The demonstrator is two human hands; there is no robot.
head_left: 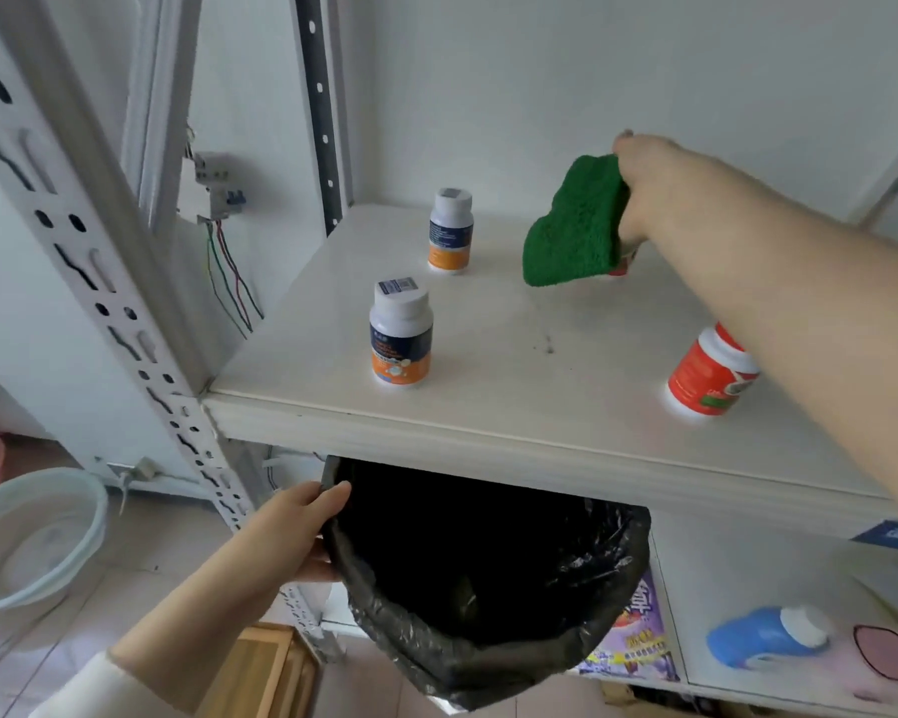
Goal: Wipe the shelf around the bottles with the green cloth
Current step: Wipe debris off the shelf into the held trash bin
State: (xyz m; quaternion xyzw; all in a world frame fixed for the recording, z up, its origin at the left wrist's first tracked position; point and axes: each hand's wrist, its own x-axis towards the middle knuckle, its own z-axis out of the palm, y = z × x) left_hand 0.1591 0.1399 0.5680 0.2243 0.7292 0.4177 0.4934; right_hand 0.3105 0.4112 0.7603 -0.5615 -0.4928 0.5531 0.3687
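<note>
My right hand [654,184] grips the green cloth [574,225] and holds it in the air above the back of the white shelf [514,355]. Two white bottles with blue and orange labels stand at the left, one in front [400,336] and one behind [451,231]. A red-labelled bottle [708,375] stands at the right, partly under my forearm. Another red bottle [624,261] is mostly hidden behind the cloth. My left hand [291,531] grips the rim of a bin lined with a black bag [483,577], held just below the shelf's front edge.
Dark specks [548,347] lie mid-shelf. The lower shelf holds a blue bottle lying on its side [763,637] and a purple packet [633,640]. A perforated white upright [99,261] frames the left. A clear basin [32,536] sits on the floor.
</note>
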